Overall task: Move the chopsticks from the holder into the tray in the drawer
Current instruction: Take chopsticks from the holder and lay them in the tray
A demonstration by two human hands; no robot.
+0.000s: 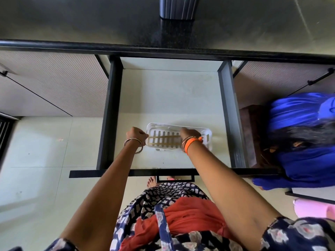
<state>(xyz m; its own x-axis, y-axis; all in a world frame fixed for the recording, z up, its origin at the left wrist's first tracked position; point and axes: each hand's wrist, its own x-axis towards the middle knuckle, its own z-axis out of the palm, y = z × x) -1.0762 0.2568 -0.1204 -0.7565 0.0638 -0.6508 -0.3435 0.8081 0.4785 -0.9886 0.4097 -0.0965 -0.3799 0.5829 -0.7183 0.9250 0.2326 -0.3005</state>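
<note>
A white slotted tray (pixel 206 132) lies near the front of the open drawer (pixel 170 98). Two wooden chopsticks (pixel 164 139) lie lengthwise across the tray's slots. My left hand (pixel 136 134) is at the tray's left end, its fingers closed on the chopsticks' left tips. My right hand (pixel 189 134) reaches over the tray's right half, fingers curled down on the chopsticks' right ends. A dark striped holder (pixel 178 8) stands on the counter at the top of the view; no chopsticks show in it.
The drawer has black side rails (pixel 108 113) and a black front panel with a handle (pixel 175 177). A person in blue (pixel 304 140) crouches to the drawer's right. The dark countertop edge (pixel 163 49) runs above the drawer. My feet are on the pale floor below.
</note>
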